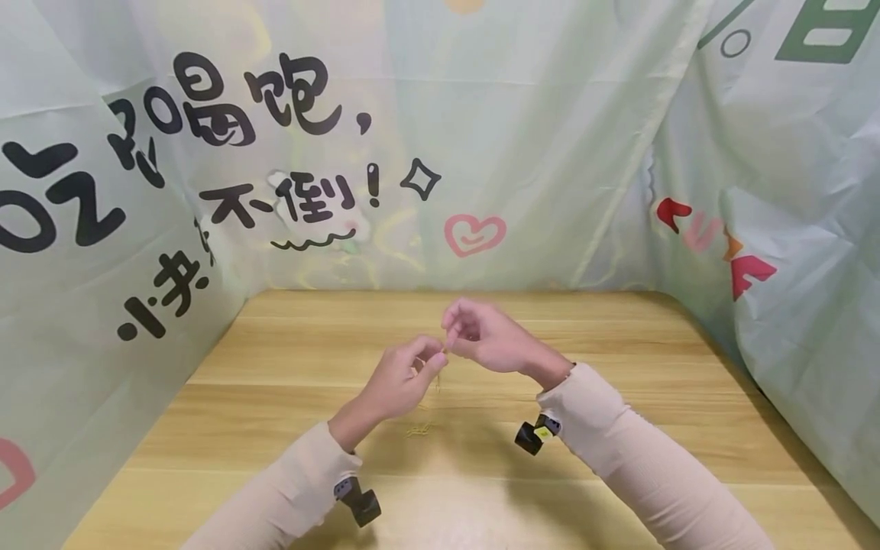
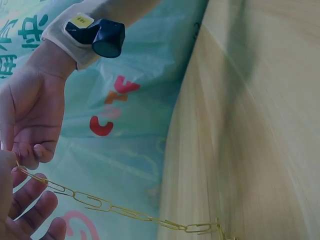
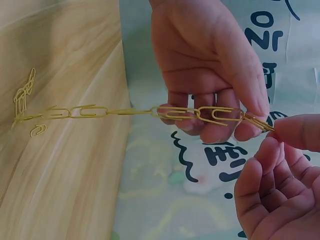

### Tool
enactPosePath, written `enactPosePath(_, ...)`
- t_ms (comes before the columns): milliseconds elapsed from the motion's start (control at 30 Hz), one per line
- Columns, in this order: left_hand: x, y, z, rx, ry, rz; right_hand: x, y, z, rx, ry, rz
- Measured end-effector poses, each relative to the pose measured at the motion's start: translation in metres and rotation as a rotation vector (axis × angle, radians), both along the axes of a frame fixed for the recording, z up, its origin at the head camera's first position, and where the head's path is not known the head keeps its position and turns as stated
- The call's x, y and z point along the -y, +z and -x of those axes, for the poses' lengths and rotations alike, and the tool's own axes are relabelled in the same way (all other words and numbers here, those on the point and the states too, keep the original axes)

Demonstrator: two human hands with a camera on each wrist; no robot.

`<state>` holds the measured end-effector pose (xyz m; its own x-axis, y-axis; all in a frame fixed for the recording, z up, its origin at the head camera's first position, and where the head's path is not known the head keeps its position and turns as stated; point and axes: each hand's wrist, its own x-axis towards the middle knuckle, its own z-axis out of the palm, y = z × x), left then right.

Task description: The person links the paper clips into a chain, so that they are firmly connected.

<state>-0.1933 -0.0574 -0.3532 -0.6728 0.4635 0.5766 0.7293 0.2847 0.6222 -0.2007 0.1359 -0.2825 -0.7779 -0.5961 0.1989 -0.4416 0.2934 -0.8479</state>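
A chain of linked gold-coloured paper clips (image 3: 131, 112) runs from the fingertips down to the tabletop. My left hand (image 1: 399, 378) pinches the chain's upper end between thumb and forefinger, its other fingers loosely bent. Just above and to its right, my right hand (image 1: 491, 336) holds the topmost paper clip (image 3: 262, 124) by thumb and forefinger. The two hands' fingertips nearly meet, and they partly hide where the top clips join. In the left wrist view the paper-clip chain (image 2: 131, 213) slants away from the fingers. Its lower part (image 1: 417, 431) lies bunched on the table.
A single paper clip (image 3: 38, 131) lies by the bunched chain on the wooden table (image 1: 309, 328). Printed cloth curtains (image 1: 536, 153) enclose the table at the back and both sides. Each wrist carries a small black camera (image 1: 359, 503).
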Motion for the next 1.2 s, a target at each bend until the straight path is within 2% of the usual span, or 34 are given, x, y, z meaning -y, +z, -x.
enactPosePath(200,0.0,0.001,0.0,0.006,-0.017,-0.002,0.0,-0.003,0.002,-0.013,0.011,-0.006)
enactPosePath(367,0.004,0.003,0.0,0.013,0.013,-0.017,-0.002,-0.007,0.005,0.005,-0.01,0.011)
enactPosePath(500,0.007,0.003,0.0,-0.007,0.039,-0.087,-0.004,-0.014,0.01,0.037,-0.033,0.013)
enactPosePath(633,0.007,0.004,0.003,-0.062,0.05,-0.193,-0.006,-0.024,0.016,0.052,-0.072,-0.017)
enactPosePath(767,0.006,0.007,0.005,-0.093,0.05,-0.312,-0.007,-0.043,0.025,0.031,-0.098,-0.1)
enactPosePath(867,0.007,0.009,0.005,-0.12,0.05,-0.373,-0.006,-0.06,0.03,-0.035,-0.087,-0.191)
enactPosePath(1000,0.01,0.012,0.007,-0.155,0.044,-0.412,-0.002,-0.08,0.032,-0.088,-0.051,-0.294)
enactPosePath(1200,0.013,0.011,0.009,-0.185,0.023,-0.436,0.011,-0.104,0.032,-0.048,-0.008,-0.386)
